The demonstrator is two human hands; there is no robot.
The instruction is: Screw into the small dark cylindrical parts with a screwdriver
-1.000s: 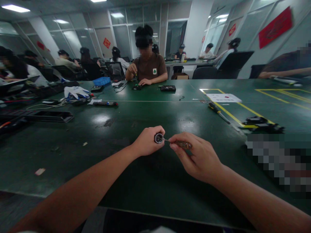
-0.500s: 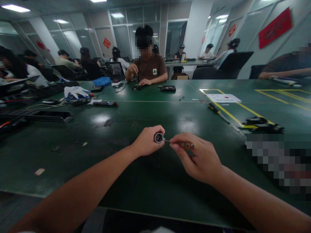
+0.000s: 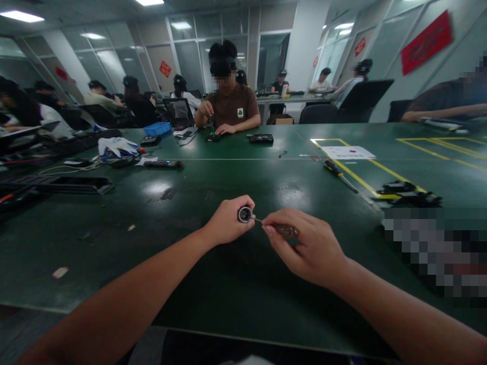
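Observation:
My left hand is closed around a dark cylindrical part, whose round open end with a metallic rim faces me. Most of the part's body is hidden in my fist. In my right hand is a small screwdriver with a translucent brownish handle, pinched between thumb and fingers. Its thin shaft points left, and the tip is at the rim of the cylindrical part; whether it is inside a slot there I cannot tell. Both hands are held above the green table.
A yellow-and-black screwdriver and black parts lie to the right, near a paper sheet. White-and-blue gloves, a pen-like tool and a blue bin are at left. A co-worker sits opposite.
The whole view has shifted slightly. The screwdriver's handle has turned a little in my right hand, and its tip stays at the cylindrical part. My left hand keeps its grip.

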